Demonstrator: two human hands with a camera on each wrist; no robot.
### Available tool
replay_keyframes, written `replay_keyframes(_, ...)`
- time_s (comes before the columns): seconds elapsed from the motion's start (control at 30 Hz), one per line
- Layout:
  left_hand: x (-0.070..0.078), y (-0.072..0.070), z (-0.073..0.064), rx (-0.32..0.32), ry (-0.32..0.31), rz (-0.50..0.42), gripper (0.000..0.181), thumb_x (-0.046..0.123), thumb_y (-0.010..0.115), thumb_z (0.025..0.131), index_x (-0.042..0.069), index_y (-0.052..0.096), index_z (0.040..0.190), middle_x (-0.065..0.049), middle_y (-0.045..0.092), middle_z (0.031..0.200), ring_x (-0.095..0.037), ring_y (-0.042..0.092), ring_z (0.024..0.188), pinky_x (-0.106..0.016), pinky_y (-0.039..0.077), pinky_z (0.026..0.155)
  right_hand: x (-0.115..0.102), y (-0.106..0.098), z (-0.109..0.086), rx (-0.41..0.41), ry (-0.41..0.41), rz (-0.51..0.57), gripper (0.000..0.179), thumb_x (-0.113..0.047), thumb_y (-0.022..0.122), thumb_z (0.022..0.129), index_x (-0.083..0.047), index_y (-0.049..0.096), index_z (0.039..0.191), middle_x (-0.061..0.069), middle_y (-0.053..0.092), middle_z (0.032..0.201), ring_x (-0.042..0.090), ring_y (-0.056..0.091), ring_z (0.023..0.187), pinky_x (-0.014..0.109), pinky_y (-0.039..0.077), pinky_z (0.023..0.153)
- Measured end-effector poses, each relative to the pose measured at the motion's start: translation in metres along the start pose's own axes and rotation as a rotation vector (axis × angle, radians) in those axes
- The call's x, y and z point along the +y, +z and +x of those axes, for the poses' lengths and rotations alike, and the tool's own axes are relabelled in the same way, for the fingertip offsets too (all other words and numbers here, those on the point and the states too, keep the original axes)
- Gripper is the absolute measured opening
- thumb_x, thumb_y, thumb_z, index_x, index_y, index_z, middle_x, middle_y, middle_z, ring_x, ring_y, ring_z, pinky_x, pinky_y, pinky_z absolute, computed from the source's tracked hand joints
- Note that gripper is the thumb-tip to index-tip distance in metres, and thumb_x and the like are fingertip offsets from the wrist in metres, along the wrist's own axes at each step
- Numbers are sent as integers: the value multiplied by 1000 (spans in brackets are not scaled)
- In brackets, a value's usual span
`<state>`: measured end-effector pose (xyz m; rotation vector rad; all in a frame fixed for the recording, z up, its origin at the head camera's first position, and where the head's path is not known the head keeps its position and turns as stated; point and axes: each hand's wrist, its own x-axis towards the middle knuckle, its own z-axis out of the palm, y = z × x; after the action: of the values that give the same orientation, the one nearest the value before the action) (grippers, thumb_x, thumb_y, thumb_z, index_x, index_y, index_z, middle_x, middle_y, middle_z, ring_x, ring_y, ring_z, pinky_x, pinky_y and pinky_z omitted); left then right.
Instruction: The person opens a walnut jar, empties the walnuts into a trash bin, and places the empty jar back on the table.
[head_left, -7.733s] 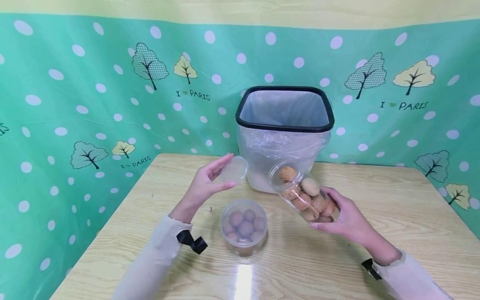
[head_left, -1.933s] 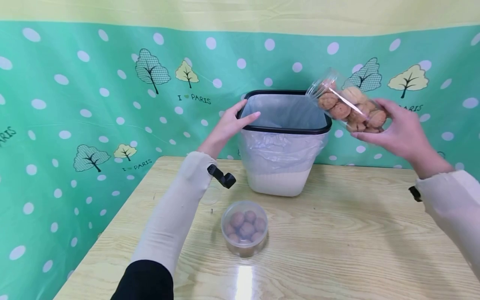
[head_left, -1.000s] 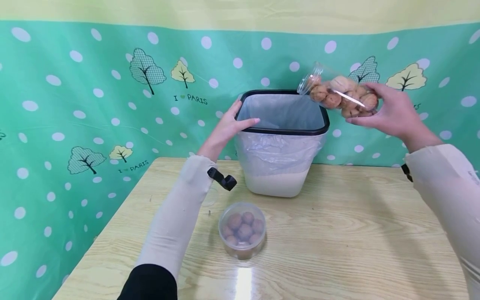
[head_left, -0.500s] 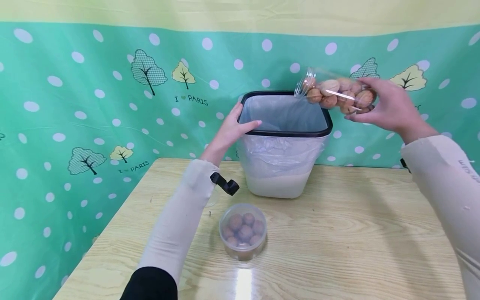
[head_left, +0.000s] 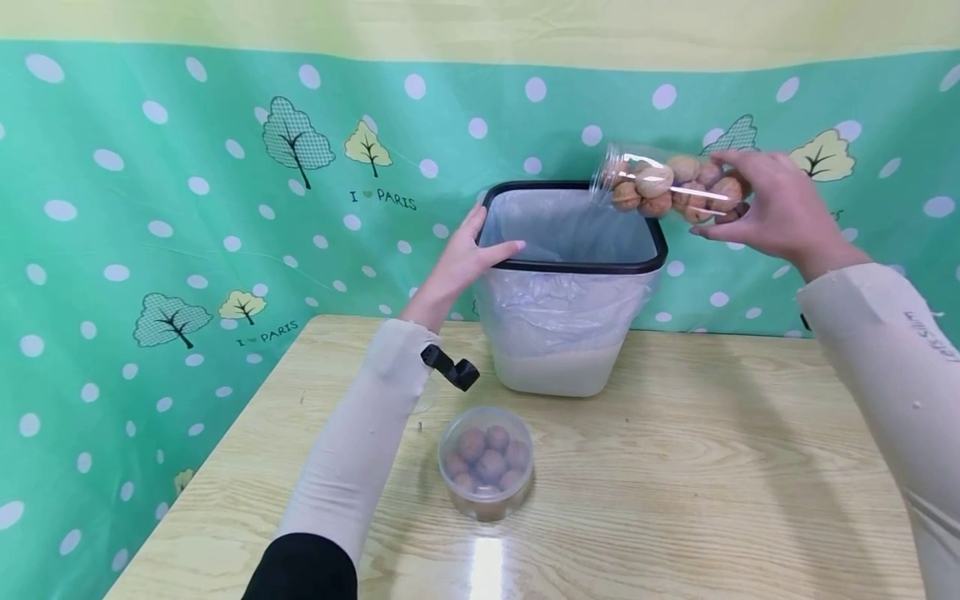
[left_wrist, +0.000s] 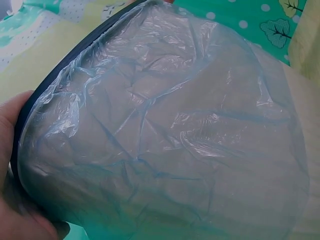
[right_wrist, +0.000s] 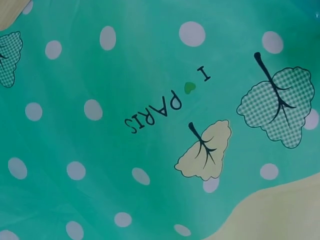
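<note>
My right hand grips the base end of a clear plastic jar with several walnuts in it. The jar lies almost level in the air, its uncovered mouth over the right part of the trash bin. My left hand holds the bin's black rim at its left side, and the left wrist view shows that hand at the rim beside the crinkled bag liner. Neither the right hand nor the jar appears in the right wrist view.
A round clear tub with several brown balls, perhaps walnuts, stands on the wooden table in front of the bin. The faint clear lid lies by the left forearm. A dotted green curtain hangs behind.
Earlier the left hand held the lid; now the lid lies on the table and that hand grips the bin's rim. The jar has risen, shifted left over the bin and tipped nearly level.
</note>
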<state>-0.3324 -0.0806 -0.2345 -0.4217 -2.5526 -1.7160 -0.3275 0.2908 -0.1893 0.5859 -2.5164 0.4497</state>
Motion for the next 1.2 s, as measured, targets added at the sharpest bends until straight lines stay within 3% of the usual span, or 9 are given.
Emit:
replay_keyframes(0.47, 0, -1, 2, -5, -23, 1, 95, 39, 71, 82, 13, 13, 152, 7, 5, 159, -10, 1, 144, -32, 10, 116, 5, -2, 6, 5, -49, -82, 89, -14, 84, 65, -6, 40, 142, 25, 51, 130, 44, 37, 115, 62, 31, 96)
replay_keyframes(0.67, 0, -1, 4, -4, -17, -1, 94, 38, 70, 83, 12, 13, 152, 5, 5, 159, -11, 2, 144, -33, 10, 116, 6, -2, 7, 9, -71, -127, 88, -14, 84, 65, -6, 41, 141, 27, 53, 125, 43, 37, 113, 63, 33, 93)
replay_keyframes(0.97, 1, -2, 3, -4, -23, 16, 95, 39, 70, 82, 12, 12, 152, 7, 5, 159, -9, 2, 144, -31, 10, 116, 9, -1, 10, 69, -125, -173, 86, -14, 85, 64, -6, 44, 139, 25, 55, 124, 44, 41, 113, 58, 33, 100)
replay_keyframes(1.2, 0, -2, 5, -7, -13, 10, 95, 38, 71, 82, 11, 12, 152, 5, 4, 159, -10, 1, 144, -32, 9, 116, 6, -1, 10, 48, -115, -186, 90, -14, 84, 65, -8, 39, 142, 27, 54, 124, 46, 39, 118, 59, 30, 103)
